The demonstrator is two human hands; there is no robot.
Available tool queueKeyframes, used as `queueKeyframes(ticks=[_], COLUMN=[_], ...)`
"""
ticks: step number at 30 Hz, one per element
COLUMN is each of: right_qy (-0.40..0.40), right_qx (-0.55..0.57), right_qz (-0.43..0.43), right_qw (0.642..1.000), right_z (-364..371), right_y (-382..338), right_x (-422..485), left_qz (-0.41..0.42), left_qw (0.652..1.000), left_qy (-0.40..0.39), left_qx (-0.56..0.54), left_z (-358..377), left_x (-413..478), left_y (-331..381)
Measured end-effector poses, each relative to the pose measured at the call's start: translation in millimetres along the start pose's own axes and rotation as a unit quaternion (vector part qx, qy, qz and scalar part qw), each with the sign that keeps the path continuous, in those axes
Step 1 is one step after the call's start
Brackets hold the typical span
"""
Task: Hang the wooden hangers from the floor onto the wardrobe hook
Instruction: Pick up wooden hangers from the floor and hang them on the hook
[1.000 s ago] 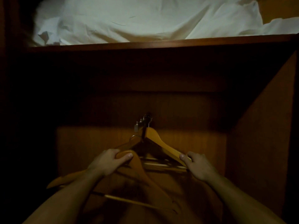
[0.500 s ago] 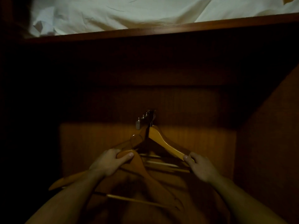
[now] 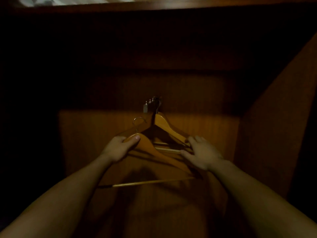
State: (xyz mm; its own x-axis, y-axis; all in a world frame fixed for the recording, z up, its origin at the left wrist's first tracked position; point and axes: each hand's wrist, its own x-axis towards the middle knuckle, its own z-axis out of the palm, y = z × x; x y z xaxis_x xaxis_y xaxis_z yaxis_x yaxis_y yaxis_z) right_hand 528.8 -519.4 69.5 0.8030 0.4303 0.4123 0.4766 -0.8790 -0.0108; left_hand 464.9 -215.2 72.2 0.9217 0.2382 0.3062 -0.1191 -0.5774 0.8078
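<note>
Inside a dim wardrobe, a metal hook rail (image 3: 151, 103) sticks out from the back panel. A wooden hanger (image 3: 169, 127) hangs from it by its wire hook. My left hand (image 3: 120, 148) grips the neck of a second wooden hanger (image 3: 154, 152), whose wire hook (image 3: 138, 121) sits free, lower left of the rail. That hanger's bar (image 3: 151, 182) runs across below my hands. My right hand (image 3: 201, 152) rests on the right end of the hung hanger, fingers spread over its arm and bar.
The wardrobe's right side panel (image 3: 277, 126) slants in close. A wooden shelf edge (image 3: 154, 6) crosses the top with white cloth (image 3: 37, 0) above it. The left side is dark.
The view has tilted down, so the shelf and cloth slid to the top edge. The held hanger has levelled out, its hook now clear of the hung hanger. My right hand spread over the hung hanger's end.
</note>
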Motion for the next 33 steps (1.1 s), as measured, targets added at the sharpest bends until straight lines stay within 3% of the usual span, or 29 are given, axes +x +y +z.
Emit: queueKeyframes(ticks=[4, 8, 12, 15, 18, 23, 26, 29, 33], right_qy=[-0.034, -0.056, -0.122, -0.160, -0.188, -0.187, -0.203, -0.218, -0.232], right_qx=[-0.098, -0.071, -0.067, -0.041, 0.033, 0.144, 0.159, 0.177, 0.206], right_qz=[-0.094, -0.083, -0.060, -0.051, -0.074, -0.090, -0.086, -0.084, -0.067], right_qw=[0.990, 0.992, 0.989, 0.985, 0.979, 0.967, 0.962, 0.956, 0.948], right_z=[0, 15, 28, 38, 43, 35, 28, 21, -7], right_y=[-35, -63, -80, -92, -111, -147, -158, -164, -161], right_x=[-13, -16, -19, -18, -20, -24, -24, -27, -30], left_qz=[-0.030, -0.090, -0.169, -0.163, -0.097, 0.047, 0.089, 0.110, 0.101], left_qw=[0.996, 0.985, 0.941, 0.928, 0.948, 0.967, 0.967, 0.957, 0.969], left_qy=[-0.045, -0.100, -0.278, -0.335, -0.301, -0.167, -0.090, -0.073, 0.005], left_qx=[-0.072, -0.112, -0.090, -0.035, -0.022, -0.187, -0.221, -0.260, -0.225], left_z=[-8, -16, -41, -50, -42, -30, -26, -19, -2], left_x=[-16, -40, -59, -78, -96, -95, -99, -98, -94], left_y=[2, 8, 8, 10, 15, 16, 28, 35, 56])
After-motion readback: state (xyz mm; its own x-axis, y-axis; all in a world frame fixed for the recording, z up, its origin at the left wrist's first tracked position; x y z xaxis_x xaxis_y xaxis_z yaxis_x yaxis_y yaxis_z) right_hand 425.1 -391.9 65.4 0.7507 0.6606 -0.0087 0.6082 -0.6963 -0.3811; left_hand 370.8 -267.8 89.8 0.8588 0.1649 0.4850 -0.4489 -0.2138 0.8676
